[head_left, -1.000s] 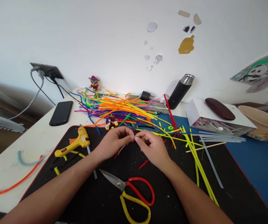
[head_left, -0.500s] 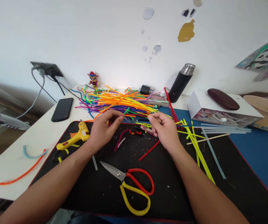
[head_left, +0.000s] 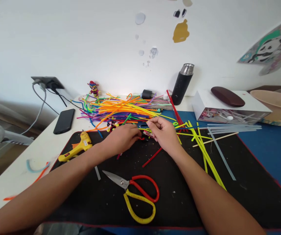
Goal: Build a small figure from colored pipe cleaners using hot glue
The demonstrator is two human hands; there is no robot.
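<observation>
My left hand [head_left: 123, 138] reaches low over the black mat with its fingers bent together. Its fingertips are at a small red and black fuzzy piece [head_left: 143, 138]; whether they grip it is hidden. My right hand [head_left: 163, 133] is closed in a pinch just to the right, and what it holds is too small to make out. A pink-and-white packet [head_left: 147, 133] lies between the hands. Below them is a red pipe cleaner [head_left: 152, 157]. Scissors [head_left: 130, 192] with one red and one yellow handle lie nearer me, blades pointing left.
A yellow glue gun [head_left: 78, 148] and a phone [head_left: 64, 121] lie at left. Behind the hands is a heap of colored pipe cleaners [head_left: 121, 109]. Yellow pipe cleaners [head_left: 209, 156] and clear glue sticks [head_left: 221, 153] lie at right. A black flask [head_left: 182, 85] stands near the wall.
My left hand has moved right and down to the small red and black piece, its fingers turned downward. My right hand stays pinched in nearly the same place. The view has shifted slightly.
</observation>
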